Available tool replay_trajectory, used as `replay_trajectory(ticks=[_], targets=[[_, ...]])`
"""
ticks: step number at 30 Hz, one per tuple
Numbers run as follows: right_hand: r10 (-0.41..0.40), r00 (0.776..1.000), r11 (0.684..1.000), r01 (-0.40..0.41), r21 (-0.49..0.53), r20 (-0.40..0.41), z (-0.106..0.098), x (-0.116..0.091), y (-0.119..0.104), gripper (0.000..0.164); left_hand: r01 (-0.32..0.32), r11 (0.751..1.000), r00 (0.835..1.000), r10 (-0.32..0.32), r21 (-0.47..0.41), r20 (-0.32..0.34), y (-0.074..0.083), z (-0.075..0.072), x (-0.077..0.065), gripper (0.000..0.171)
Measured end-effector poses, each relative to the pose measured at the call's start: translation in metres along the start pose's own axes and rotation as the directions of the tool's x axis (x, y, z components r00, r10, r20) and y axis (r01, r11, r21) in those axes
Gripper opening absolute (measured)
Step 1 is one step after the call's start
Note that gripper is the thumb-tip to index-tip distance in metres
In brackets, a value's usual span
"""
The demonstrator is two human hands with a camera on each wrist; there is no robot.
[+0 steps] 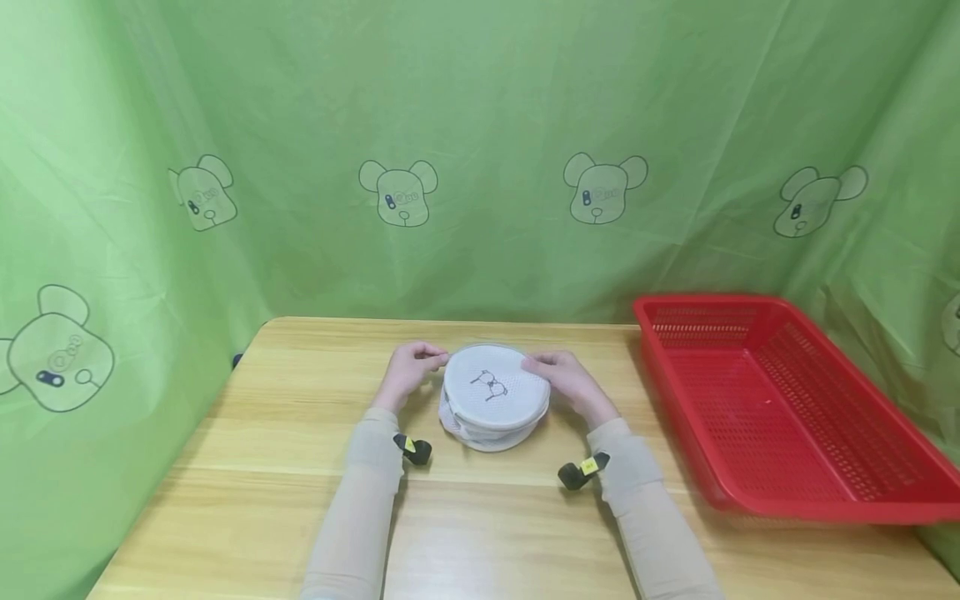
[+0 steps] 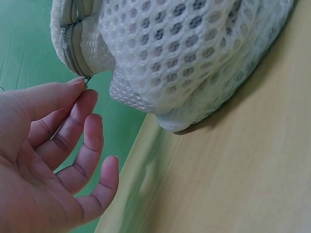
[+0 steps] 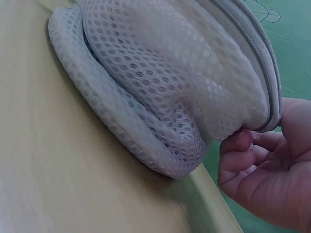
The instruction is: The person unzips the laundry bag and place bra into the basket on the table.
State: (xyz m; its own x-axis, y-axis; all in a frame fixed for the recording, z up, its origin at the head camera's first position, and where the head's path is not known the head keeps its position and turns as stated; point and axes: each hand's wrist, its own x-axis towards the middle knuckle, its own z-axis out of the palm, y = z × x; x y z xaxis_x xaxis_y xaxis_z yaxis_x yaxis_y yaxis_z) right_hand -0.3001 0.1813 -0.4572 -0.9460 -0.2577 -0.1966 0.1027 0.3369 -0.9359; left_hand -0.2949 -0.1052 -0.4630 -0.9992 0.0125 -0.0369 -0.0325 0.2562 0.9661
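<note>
A round white mesh laundry bag (image 1: 498, 408) sits on the wooden table, with a small dark line drawing on its flat top. My left hand (image 1: 407, 372) is at the bag's left side. In the left wrist view, its thumb and index finger pinch the small zipper pull (image 2: 87, 79) at the end of the zipper (image 2: 73, 46), while the other fingers hang loosely bent. On the opposite side my right hand (image 1: 567, 381) grips the top edge, thumb above and fingers curled beneath, as the right wrist view shows. The bag's mesh side (image 3: 141, 73) sags in folds under the zippered rim.
A large red plastic basket (image 1: 716, 467) with perforated walls stands on the right of the wooden table (image 1: 247, 467). Green curtains (image 1: 495, 267) printed with bear heads surround the table at the back and sides. Each wrist wears a strap with a small black camera (image 1: 576, 476).
</note>
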Motion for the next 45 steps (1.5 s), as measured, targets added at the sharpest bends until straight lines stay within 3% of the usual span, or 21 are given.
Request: replay_trajectory(ticks=[18, 32, 45], targets=[[-0.018, 0.992, 0.996, 0.030, 0.090, -0.128, 0.005, 0.004, 0.000, 0.039, -0.021, 1.000, 0.999, 0.021, -0.003, 0.030, 0.004, -0.003, -0.001, 0.019], [0.026, 0.984, 0.994, -0.006, 0.112, -0.179, 0.005, 0.002, -0.001, 0.037, -0.036, 0.999, 0.996, 0.035, 0.007, 0.076, 0.003, -0.007, -0.002, 0.021], [0.006, 0.982, 0.994, 0.015, 0.108, -0.191, 0.006, 0.004, 0.001, 0.036, -0.037, 0.999, 0.994, 0.036, 0.007, 0.101, 0.002, -0.010, -0.003, 0.020]])
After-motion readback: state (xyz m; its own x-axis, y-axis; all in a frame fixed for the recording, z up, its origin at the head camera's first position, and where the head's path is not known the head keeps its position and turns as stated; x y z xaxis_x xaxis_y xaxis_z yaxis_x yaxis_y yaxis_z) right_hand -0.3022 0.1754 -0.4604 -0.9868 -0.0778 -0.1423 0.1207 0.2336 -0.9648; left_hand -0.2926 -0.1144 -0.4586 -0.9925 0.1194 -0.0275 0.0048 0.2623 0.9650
